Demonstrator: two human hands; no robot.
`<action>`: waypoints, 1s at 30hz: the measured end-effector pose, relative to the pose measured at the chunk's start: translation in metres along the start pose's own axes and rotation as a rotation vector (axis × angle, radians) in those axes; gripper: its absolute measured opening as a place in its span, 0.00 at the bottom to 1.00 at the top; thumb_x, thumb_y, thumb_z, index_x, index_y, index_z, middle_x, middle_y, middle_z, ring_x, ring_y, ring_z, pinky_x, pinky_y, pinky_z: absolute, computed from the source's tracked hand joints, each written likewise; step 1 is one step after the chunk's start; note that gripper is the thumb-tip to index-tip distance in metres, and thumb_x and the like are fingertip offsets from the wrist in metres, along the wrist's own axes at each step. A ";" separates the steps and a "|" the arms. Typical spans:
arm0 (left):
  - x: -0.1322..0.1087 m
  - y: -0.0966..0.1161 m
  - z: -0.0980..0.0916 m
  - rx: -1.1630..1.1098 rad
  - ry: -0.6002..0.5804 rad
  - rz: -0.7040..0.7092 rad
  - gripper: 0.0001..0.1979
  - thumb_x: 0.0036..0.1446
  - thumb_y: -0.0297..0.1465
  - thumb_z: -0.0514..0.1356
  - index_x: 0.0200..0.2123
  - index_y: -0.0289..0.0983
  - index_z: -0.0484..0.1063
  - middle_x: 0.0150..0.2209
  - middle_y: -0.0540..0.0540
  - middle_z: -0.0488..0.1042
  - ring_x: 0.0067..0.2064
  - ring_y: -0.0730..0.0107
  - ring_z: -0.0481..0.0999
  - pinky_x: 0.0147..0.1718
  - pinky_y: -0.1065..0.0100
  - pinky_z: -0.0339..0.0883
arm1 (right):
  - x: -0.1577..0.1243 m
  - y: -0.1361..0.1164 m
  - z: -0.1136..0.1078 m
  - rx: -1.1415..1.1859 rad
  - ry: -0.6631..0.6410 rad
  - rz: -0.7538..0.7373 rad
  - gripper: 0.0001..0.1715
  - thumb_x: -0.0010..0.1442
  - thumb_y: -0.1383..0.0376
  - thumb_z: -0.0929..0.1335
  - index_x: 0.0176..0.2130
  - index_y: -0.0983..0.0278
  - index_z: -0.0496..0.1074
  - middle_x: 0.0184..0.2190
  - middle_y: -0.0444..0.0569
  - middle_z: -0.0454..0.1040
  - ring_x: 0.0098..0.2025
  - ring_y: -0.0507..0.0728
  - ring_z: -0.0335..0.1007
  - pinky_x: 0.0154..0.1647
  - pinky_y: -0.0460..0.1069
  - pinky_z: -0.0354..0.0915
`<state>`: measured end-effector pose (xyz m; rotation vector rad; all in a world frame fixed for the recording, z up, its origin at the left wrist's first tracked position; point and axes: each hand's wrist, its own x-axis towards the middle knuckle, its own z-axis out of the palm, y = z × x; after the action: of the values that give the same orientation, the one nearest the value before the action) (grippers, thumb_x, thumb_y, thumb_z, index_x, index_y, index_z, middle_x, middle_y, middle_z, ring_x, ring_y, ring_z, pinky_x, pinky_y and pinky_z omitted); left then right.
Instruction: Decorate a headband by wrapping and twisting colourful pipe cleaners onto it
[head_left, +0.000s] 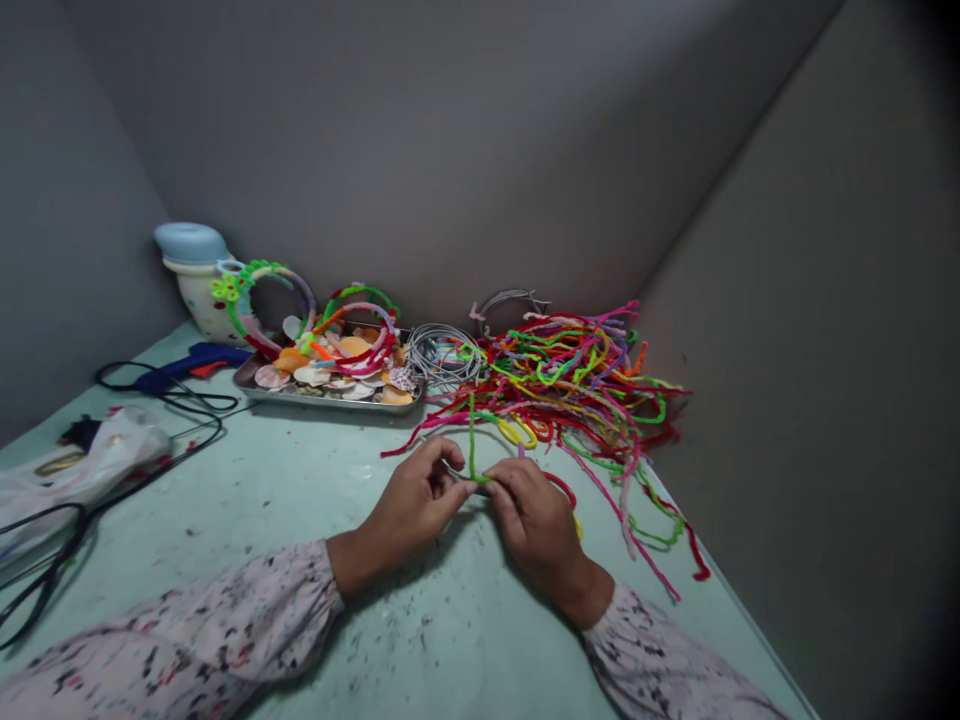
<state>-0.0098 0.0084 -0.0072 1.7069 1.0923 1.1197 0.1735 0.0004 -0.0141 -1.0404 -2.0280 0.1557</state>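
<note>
Low at the centre of the tabletop [420, 620], left hand [416, 495] and right hand [536, 525] close together, fingers of both clamped on an upright green pipe cleaner [472, 440] where it meets a thin metal wire [454, 468], with a red pipe cleaner [561, 488] curving past the right hand. Best kept as a firm, close pinch right at that join, with the wrap snug against the wire. Just beyond, a heap of multicoloured pipe cleaners [570, 385] at upper right and a steel tray of seashells [330, 385] at upper left.

Long pale pink sleeves [187, 630] speckled with black and red marks gather into a puffed cuff [319, 575] just above each hand [416, 505].
</note>
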 end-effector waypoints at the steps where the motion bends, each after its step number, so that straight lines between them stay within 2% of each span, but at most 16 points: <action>1: 0.000 0.000 0.000 0.010 0.029 0.025 0.09 0.56 0.30 0.60 0.39 0.37 0.64 0.34 0.51 0.65 0.28 0.77 0.66 0.27 0.73 0.61 | 0.000 0.000 0.000 0.017 0.009 0.013 0.08 0.65 0.69 0.63 0.41 0.63 0.71 0.37 0.50 0.74 0.40 0.56 0.70 0.41 0.50 0.67; 5: 0.000 -0.002 0.000 0.078 0.058 0.198 0.03 0.56 0.24 0.59 0.34 0.36 0.67 0.37 0.48 0.65 0.34 0.75 0.69 0.31 0.73 0.64 | 0.001 0.000 0.000 0.061 0.020 0.052 0.07 0.65 0.68 0.62 0.40 0.62 0.71 0.36 0.50 0.73 0.40 0.56 0.70 0.41 0.50 0.67; 10: 0.001 -0.002 -0.001 0.138 0.062 0.312 0.05 0.57 0.22 0.59 0.34 0.37 0.73 0.37 0.46 0.67 0.40 0.71 0.69 0.32 0.73 0.64 | 0.000 0.000 -0.001 0.079 0.009 0.059 0.07 0.65 0.68 0.63 0.40 0.62 0.70 0.36 0.49 0.73 0.40 0.56 0.69 0.41 0.50 0.66; 14: 0.000 0.001 -0.001 0.184 0.066 0.348 0.08 0.58 0.21 0.58 0.34 0.37 0.75 0.36 0.46 0.67 0.39 0.72 0.70 0.36 0.72 0.65 | -0.001 0.000 -0.001 0.085 0.001 0.063 0.06 0.64 0.69 0.63 0.40 0.62 0.70 0.36 0.49 0.72 0.40 0.55 0.69 0.41 0.49 0.65; 24: 0.000 -0.004 -0.001 0.208 0.123 0.401 0.07 0.57 0.22 0.61 0.37 0.37 0.77 0.35 0.46 0.68 0.36 0.73 0.71 0.32 0.73 0.66 | -0.001 -0.001 -0.001 0.089 -0.016 0.081 0.07 0.64 0.68 0.63 0.39 0.62 0.71 0.36 0.49 0.73 0.40 0.55 0.69 0.41 0.49 0.65; 30: 0.000 -0.004 -0.001 0.221 0.135 0.396 0.07 0.56 0.22 0.62 0.38 0.37 0.77 0.35 0.46 0.69 0.37 0.72 0.72 0.34 0.71 0.68 | 0.000 -0.001 -0.001 0.073 -0.014 0.061 0.07 0.65 0.68 0.63 0.39 0.62 0.71 0.36 0.50 0.73 0.40 0.56 0.69 0.41 0.50 0.66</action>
<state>-0.0114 0.0101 -0.0106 2.1108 1.0142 1.4172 0.1735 -0.0004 -0.0128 -1.0585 -1.9884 0.2681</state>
